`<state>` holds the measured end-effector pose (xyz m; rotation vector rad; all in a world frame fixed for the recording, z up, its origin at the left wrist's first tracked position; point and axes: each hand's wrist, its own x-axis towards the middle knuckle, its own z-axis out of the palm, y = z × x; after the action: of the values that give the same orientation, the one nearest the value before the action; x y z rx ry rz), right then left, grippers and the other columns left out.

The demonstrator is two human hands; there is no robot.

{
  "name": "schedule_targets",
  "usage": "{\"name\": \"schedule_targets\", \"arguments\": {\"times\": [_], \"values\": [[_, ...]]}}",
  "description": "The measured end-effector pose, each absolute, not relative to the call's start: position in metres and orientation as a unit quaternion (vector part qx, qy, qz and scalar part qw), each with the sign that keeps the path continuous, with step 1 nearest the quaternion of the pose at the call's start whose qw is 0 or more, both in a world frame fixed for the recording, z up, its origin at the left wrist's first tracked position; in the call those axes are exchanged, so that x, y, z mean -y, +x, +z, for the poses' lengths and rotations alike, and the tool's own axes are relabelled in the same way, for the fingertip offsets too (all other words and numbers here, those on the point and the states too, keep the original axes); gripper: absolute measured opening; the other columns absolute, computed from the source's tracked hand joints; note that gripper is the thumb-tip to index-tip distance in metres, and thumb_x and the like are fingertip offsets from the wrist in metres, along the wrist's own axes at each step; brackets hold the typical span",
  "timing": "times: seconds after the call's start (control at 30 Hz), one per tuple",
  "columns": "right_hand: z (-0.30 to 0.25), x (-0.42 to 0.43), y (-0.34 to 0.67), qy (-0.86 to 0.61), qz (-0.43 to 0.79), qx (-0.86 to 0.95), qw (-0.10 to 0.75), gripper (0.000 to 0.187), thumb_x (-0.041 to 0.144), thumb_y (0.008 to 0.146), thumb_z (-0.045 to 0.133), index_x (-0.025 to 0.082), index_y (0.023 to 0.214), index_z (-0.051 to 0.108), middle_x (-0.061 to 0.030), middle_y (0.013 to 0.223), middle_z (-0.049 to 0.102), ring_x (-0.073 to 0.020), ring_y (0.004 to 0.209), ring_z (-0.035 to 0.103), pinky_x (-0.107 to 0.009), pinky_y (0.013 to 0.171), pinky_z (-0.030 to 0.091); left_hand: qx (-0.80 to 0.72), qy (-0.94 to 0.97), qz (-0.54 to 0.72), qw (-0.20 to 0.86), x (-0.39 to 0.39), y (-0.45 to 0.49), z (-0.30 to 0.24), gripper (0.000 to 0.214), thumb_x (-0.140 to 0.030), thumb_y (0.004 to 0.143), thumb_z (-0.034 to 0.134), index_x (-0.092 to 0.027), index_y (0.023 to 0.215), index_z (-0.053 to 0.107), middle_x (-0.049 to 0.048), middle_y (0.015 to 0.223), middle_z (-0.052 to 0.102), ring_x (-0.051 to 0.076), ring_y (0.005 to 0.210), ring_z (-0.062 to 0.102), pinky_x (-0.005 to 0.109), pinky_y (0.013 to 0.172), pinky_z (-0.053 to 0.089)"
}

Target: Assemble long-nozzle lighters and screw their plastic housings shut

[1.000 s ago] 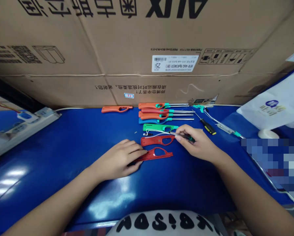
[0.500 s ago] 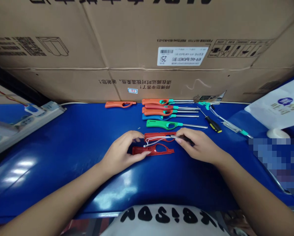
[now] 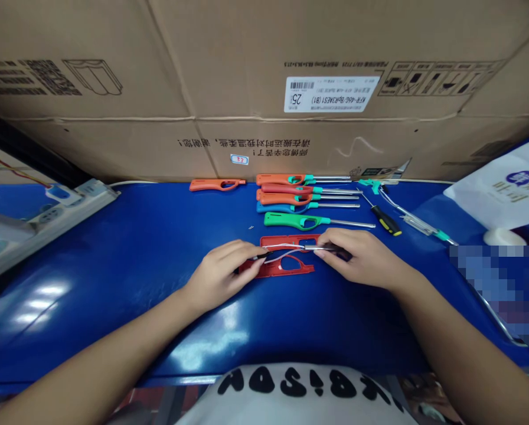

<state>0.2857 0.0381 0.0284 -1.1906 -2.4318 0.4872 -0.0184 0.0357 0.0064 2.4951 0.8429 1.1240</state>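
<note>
Two red lighter shell halves lie on the blue table: a near one (image 3: pixel 286 267) and a far one (image 3: pixel 289 241). My left hand (image 3: pixel 222 273) pinches one end of a thin white wire (image 3: pixel 282 248) above the near half's left end. The other end, a thin metal tube with a dark part, is pinched in my right hand (image 3: pixel 357 257). The wire is stretched between both hands over the red halves.
A green lighter (image 3: pixel 300 221) and a stack of orange, red and blue lighters (image 3: pixel 291 193) lie behind. An orange shell (image 3: pixel 215 185) sits at the left, a black-and-yellow screwdriver (image 3: pixel 382 218) at the right. Power strips (image 3: pixel 34 218) far left, white bag (image 3: pixel 503 189) right, cardboard box (image 3: pixel 264 88) behind.
My left hand left the near red half and took one end of the white wire. Both hands pulled the wire straighter and lowered it over the red halves.
</note>
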Motion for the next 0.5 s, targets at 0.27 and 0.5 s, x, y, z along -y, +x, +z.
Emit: {"name": "schedule_targets", "arguments": {"times": [0.27, 0.5], "values": [[0.034, -0.040, 0.293, -0.420, 0.210, 0.872, 0.139, 0.017, 0.036, 0.096, 0.058, 0.022, 0.093, 0.068, -0.0036, 0.088, 0.071, -0.0175, 0.078, 0.064, -0.029, 0.071, 0.046, -0.313, 0.857, 0.358, 0.199, -0.034, -0.015, 0.006, 0.019, -0.013, 0.092, 0.063, -0.017, 0.109, 0.072, 0.0070, 0.098, 0.074, 0.013, 0.082, 0.071, 0.022, 0.075, 0.058], [0.039, -0.040, 0.294, -0.422, 0.297, 0.846, 0.134, 0.016, 0.037, 0.096, 0.058, 0.023, 0.096, 0.067, 0.0024, 0.070, 0.064, -0.0121, 0.059, 0.053, -0.026, 0.058, 0.040, -0.322, 0.856, 0.354, 0.195, -0.033, -0.015, 0.008, 0.017, -0.017, 0.096, 0.062, -0.016, 0.110, 0.072, 0.0076, 0.098, 0.073, 0.015, 0.085, 0.071, 0.025, 0.076, 0.059]]}}
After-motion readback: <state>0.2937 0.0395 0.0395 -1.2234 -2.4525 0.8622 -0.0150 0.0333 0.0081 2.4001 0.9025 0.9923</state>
